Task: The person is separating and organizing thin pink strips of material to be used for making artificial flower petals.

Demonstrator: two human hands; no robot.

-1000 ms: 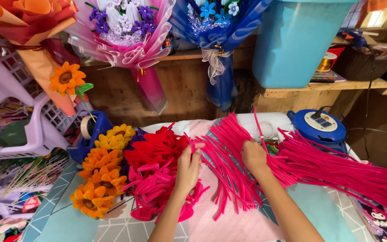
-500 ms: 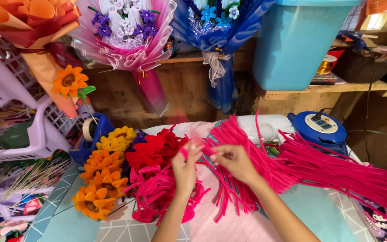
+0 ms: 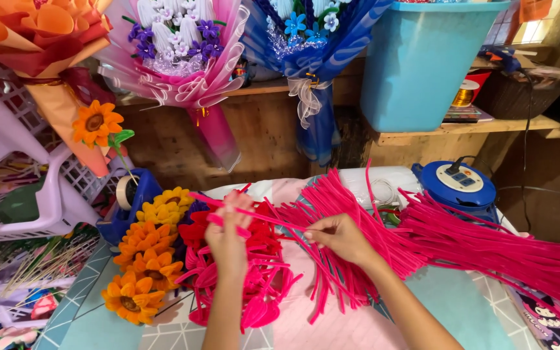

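My left hand (image 3: 228, 236) is raised over a heap of red and pink pipe-cleaner flowers (image 3: 254, 272) and pinches one end of a single pink pipe cleaner (image 3: 264, 218). My right hand (image 3: 338, 236) pinches the same strand further right, over a loose pile of pink pipe cleaners (image 3: 338, 227). The strand runs nearly level between the two hands. A longer sheaf of pink pipe cleaners (image 3: 494, 249) lies spread toward the right edge.
Orange and yellow pipe-cleaner sunflowers (image 3: 144, 259) lie left of the red heap. A blue tape dispenser (image 3: 128, 201) and a blue round device (image 3: 458, 185) sit on the table. Wrapped bouquets (image 3: 183, 58), a blue bin (image 3: 422, 61) and white baskets (image 3: 8, 175) surround it.
My right hand has moved left from the pink pile toward my left hand. Both hands have lifted and now hold one pink pipe cleaner stretched between them.
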